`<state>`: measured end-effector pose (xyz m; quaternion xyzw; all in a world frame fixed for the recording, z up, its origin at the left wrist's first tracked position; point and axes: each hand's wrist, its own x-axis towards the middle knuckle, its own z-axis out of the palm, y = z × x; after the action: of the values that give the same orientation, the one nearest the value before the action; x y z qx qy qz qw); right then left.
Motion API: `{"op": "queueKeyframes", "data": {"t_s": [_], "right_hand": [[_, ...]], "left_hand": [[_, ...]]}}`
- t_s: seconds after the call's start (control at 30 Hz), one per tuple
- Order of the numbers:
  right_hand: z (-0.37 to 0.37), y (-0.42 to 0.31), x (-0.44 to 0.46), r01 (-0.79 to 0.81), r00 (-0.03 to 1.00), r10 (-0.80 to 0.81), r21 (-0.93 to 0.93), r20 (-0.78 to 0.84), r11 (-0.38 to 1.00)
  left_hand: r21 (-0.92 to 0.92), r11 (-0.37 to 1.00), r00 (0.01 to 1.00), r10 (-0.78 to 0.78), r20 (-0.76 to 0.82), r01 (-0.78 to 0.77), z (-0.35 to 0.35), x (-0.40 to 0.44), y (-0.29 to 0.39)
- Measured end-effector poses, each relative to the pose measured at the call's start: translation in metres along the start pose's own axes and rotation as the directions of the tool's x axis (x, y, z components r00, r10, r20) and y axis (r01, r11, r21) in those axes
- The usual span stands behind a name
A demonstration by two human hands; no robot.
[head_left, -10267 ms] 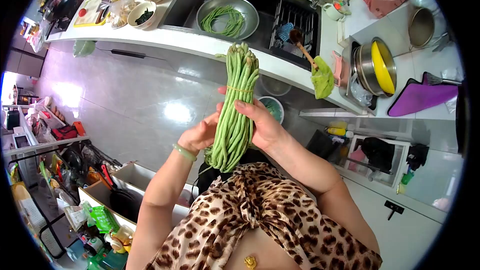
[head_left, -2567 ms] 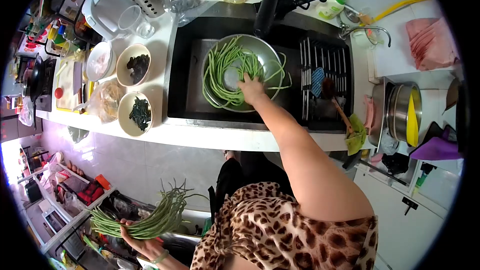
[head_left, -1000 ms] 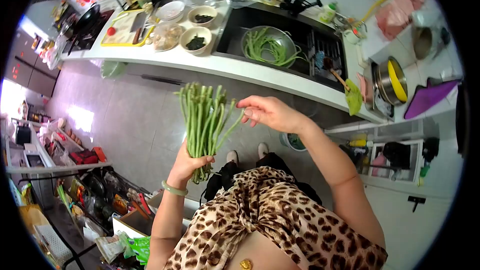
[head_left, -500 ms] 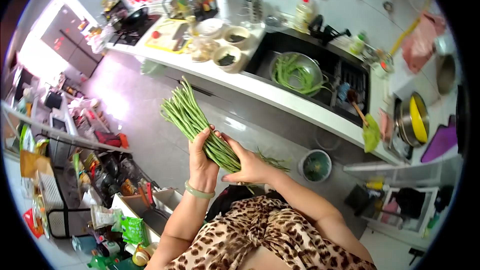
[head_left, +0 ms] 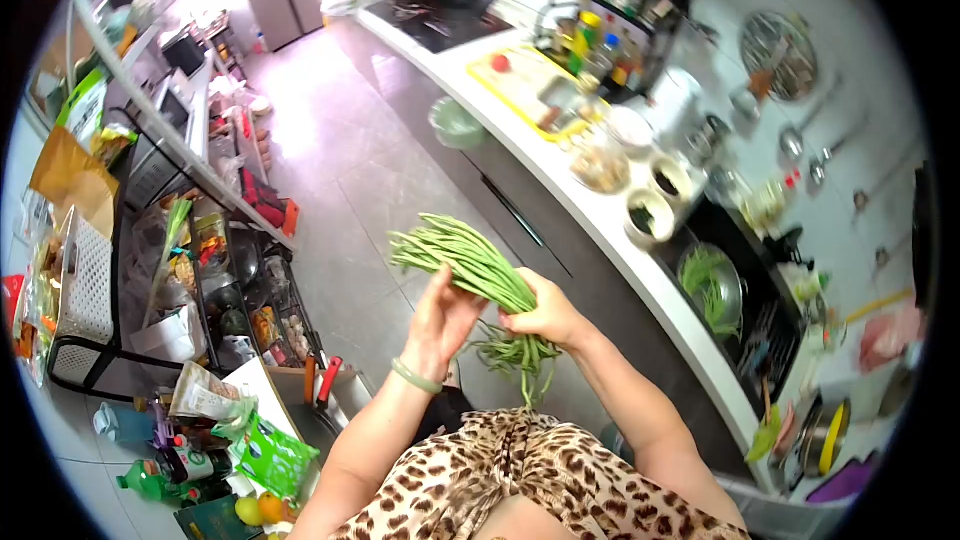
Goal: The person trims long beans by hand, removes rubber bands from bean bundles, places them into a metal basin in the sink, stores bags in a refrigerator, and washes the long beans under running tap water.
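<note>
A bundle of long green beans is held out in front of my body, its thick end pointing up and left. My right hand grips it near the right end, thumb pressed along the beans. Below that hand, the thin ends droop in a loose tangle. My left hand, with a pale bangle at its wrist, is cupped at the bundle's lower side; its thumb and fingers are apart and touch the beans. More green beans lie in a metal bowl in the sink.
A long white counter curves along the right, with bowls, a yellow-edged cutting board and a black sink. Storage racks and a white perforated basket stand at left. A green-lined bin hangs at the counter front.
The view has turned left. The beans have swung to a flatter angle. My left hand has loosened from around the bundle, and my right hand now grips it near the right end.
</note>
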<state>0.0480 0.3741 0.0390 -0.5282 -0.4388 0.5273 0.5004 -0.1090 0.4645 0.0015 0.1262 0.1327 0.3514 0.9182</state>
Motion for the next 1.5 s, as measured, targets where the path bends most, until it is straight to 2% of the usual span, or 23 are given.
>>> {"op": "queueKeyframes", "data": {"t_s": [0.03,0.1,0.13,0.2,0.23,0.27,0.3,0.33,0.37,0.43,0.47,0.63,0.7,0.77,0.8,0.87,0.97,1.1,1.17,1.23,1.27,1.37,1.5], "right_hand": [[0.007,-0.008,0.020,0.005,0.999,-0.005,-0.017,0.032,1.000],[0.015,-0.024,0.064,-0.027,1.000,0.027,-0.056,-0.008,0.998],[0.015,-0.029,0.082,-0.022,1.000,0.023,-0.066,0.015,0.998],[0.015,-0.037,0.119,-0.134,0.989,0.140,-0.092,0.054,0.987],[0.017,-0.039,0.139,-0.125,0.989,0.132,-0.101,0.068,0.987],[0.019,-0.040,0.158,-0.146,0.980,0.166,-0.165,0.113,0.975],[0.020,-0.042,0.176,-0.166,0.967,0.203,-0.228,0.152,0.959],[0.029,-0.047,0.194,-0.188,0.960,0.227,-0.220,0.164,0.957],[0.032,-0.045,0.217,-0.156,0.950,0.226,-0.303,0.213,0.940],[0.046,-0.062,0.264,-0.095,0.910,0.282,-0.510,0.303,0.855],[0.051,-0.072,0.286,-0.015,0.882,0.266,-0.542,0.389,0.840],[0.056,-0.089,0.411,0.009,0.771,0.249,-0.401,0.586,0.916],[0.056,-0.096,0.464,-0.105,0.645,0.333,-0.352,0.688,0.930],[0.061,-0.105,0.517,-0.183,0.603,0.340,-0.289,0.722,0.940],[0.063,-0.109,0.547,-0.224,0.563,0.327,-0.240,0.759,0.944],[0.071,-0.107,0.602,-0.292,0.508,0.300,-0.167,0.807,0.942],[0.084,-0.118,0.674,-0.337,0.438,0.301,-0.156,0.847,0.928],[0.106,-0.124,0.762,-0.345,0.481,0.336,-0.178,0.810,0.922],[0.116,-0.124,0.809,-0.388,0.518,0.350,-0.150,0.780,0.909],[0.123,-0.123,0.856,-0.389,0.543,0.337,-0.125,0.769,0.912],[0.127,-0.126,0.881,-0.390,0.565,0.314,-0.088,0.763,0.917],[0.132,-0.149,0.942,-0.352,0.663,0.257,-0.010,0.703,0.936],[0.113,-0.180,0.998,-0.346,0.827,0.250,0.104,0.503,0.933]], "left_hand": [[0.011,0.998,0.998,-0.061,0.031,0.060,-0.013,0.001,0.019],[0.248,0.949,0.975,-0.215,0.060,0.194,-0.049,-0.002,0.056],[0.243,0.955,0.980,-0.190,0.062,0.170,-0.043,-0.006,0.076],[0.743,0.658,0.991,-0.055,-0.119,0.126,-0.030,-0.015,0.116],[0.795,0.606,0.996,0.033,-0.077,0.041,-0.027,-0.012,0.140],[0.946,0.305,0.984,0.167,0.058,-0.107,-0.022,-0.006,0.167],[0.975,-0.044,0.944,0.245,0.222,-0.218,-0.008,0.003,0.193],[0.913,-0.242,0.901,0.209,0.380,-0.329,0.003,0.018,0.218],[0.910,-0.244,0.898,0.213,0.386,-0.334,0.014,0.036,0.237],[0.630,-0.707,0.905,-0.032,0.424,-0.320,0.027,0.072,0.269],[0.624,-0.706,0.922,-0.108,0.372,-0.334,0.016,0.095,0.283],[0.757,-0.577,0.950,-0.229,0.212,-0.308,0.008,0.179,0.362],[0.952,-0.287,0.981,-0.186,0.052,-0.105,0.011,0.204,0.392],[0.977,-0.203,0.997,-0.055,0.050,-0.060,0.006,0.229,0.422],[0.992,-0.098,0.996,-0.033,-0.085,0.082,0.011,0.241,0.436],[0.997,-0.025,0.997,0.031,-0.066,0.067,-0.008,0.268,0.469],[0.988,-0.143,0.994,0.101,-0.043,0.057,-0.005,0.303,0.522],[0.978,-0.197,0.997,0.066,-0.049,0.061,-0.025,0.353,0.604],[0.986,-0.150,0.998,0.026,-0.063,0.067,-0.044,0.380,0.647],[0.961,-0.236,0.989,0.000,0.149,-0.144,-0.067,0.410,0.689],[0.958,-0.237,0.986,-0.013,0.164,-0.162,-0.073,0.424,0.713],[0.967,-0.099,0.962,0.117,0.247,-0.237,-0.093,0.467,0.791],[0.958,0.147,0.914,0.362,0.182,-0.248,-0.093,0.544,0.884]]}}
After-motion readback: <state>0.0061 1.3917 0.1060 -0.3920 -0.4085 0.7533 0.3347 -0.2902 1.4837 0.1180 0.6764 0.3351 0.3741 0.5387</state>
